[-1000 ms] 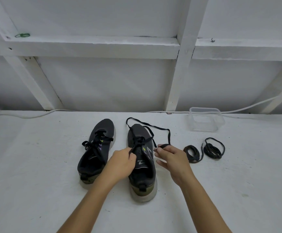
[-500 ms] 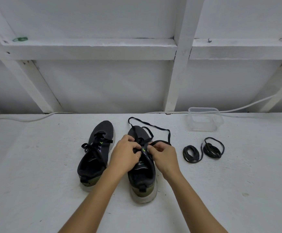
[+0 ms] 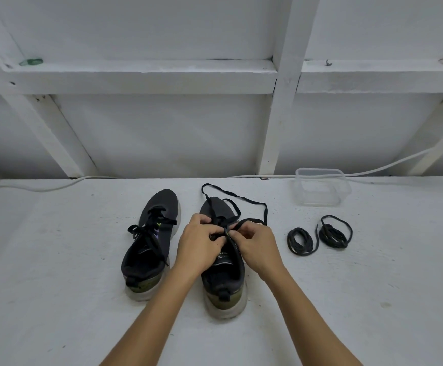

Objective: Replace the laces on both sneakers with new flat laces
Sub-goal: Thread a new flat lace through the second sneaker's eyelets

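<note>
Dark grey knit and black laces — two sneakers stand side by side on the white painted table [image 3: 56,299], both with the toe pointing away from the person and the heel toward the near edge, so the long axis of each goes from near to far. The left sneaker [image 3: 151,241] leans its toe a little to the right and has its lace tied. The right sneaker [image 3: 224,273] stands almost straight.

Over the middle of the right sneaker the two hands meet. The left hand [image 3: 200,245] has its fingers curled and pinches the loose lace [image 3: 237,198] at the eyelets; the right hand [image 3: 257,245] is curled the same way and pinches another part of this lace. From the hands the lace runs in a long loop past the toe onto the table.

To the right lie two coiled black laces [image 3: 319,236], touching each other, and behind them one clear plastic box [image 3: 322,187]. A white cable [image 3: 43,187] runs along the back edge — behind it is a white wall with wooden beams [image 3: 281,101].
</note>
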`<state>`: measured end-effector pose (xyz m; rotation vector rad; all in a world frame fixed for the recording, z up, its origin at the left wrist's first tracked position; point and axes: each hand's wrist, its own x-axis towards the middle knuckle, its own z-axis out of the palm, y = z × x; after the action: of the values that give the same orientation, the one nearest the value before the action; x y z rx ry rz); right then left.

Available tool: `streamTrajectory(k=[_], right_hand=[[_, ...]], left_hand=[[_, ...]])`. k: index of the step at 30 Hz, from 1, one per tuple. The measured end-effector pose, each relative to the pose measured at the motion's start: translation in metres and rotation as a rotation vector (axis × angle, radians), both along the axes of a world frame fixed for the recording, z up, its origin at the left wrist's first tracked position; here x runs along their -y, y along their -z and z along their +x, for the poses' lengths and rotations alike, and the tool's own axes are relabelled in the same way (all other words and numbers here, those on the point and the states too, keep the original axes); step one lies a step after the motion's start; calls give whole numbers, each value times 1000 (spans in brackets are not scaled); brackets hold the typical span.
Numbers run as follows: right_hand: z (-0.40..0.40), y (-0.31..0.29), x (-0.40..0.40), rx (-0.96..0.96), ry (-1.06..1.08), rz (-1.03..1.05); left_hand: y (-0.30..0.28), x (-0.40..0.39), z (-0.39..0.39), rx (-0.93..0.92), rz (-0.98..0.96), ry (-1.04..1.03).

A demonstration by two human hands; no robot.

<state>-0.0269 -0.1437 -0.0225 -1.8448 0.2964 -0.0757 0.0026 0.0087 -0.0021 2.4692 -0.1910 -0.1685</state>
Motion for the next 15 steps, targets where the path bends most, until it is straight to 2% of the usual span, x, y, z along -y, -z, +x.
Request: streamTrajectory(k=[5,9,12,15], right_hand=[[-2,-9,2,-49,-70,-34],[-25,-13,1,-19,-172,105],[-40,-7,-2,-9,-210,120],[-46,0,-11,-36,-91,163]], left_hand=[[1,6,-1,5,14,-68],[0,5,-1,17,-30,-81],[-8,-2,2,-73,-154,-87],[-21,-11,4,-265,-421,-116]])
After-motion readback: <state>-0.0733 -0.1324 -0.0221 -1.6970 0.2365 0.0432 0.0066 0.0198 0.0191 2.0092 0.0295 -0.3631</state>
